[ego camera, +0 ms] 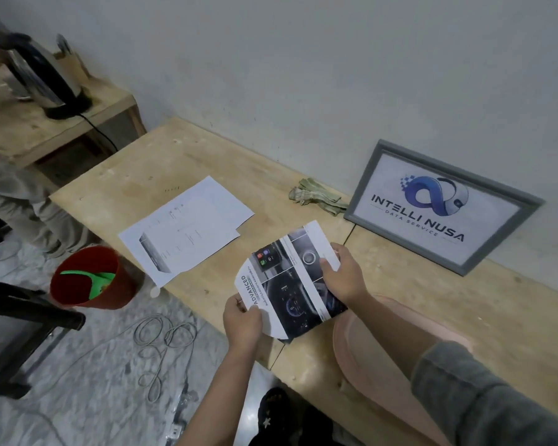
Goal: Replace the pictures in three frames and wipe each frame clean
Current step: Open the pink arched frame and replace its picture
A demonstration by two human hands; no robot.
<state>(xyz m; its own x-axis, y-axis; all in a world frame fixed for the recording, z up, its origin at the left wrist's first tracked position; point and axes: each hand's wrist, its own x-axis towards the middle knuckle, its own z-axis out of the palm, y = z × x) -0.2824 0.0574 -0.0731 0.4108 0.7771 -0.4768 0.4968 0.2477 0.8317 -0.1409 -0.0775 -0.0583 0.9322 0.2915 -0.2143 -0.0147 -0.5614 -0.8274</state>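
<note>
Holding a printed picture (292,281) w/ both hands above the wooden table (432,300): left hand (241,320) pinches its near-left corner, right hand (343,275) grips the far-right edge, sheet bowed upward. Landmark = grey frame (443,206) leaning on the wall, logo print inside. Picture sits just in front-left of that frame. Crumpled cloth (316,196) lies touching the frame's left end. Two white sheets (187,228) lie flat further left. Pink oval frame (361,349) rests below the frame, under the right forearm. Red bucket (92,281) on floor, far left.
</note>
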